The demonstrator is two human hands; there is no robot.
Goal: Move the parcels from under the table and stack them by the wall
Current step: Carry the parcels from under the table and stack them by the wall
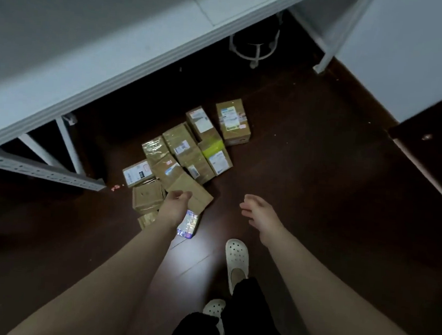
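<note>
The left hand (pixel 176 203) is held out with fingers loosely curled and nothing gripped, just above the nearest parcel (pixel 196 192). The right hand (pixel 257 212) is spread and empty, level with it over bare floor. Both seem placed to take that box from two sides. Beyond the left fingertips the other parcels (pixel 189 149) are huddled together, touching, on the dark floor by the table (pixel 91 51) edge. Under the left wrist a shiny packet (pixel 188 224) is seen. Well beyond the right hand stands the wall (pixel 409 50), with a table leg (pixel 328 51) and a stool (pixel 255 53) nearby
</note>
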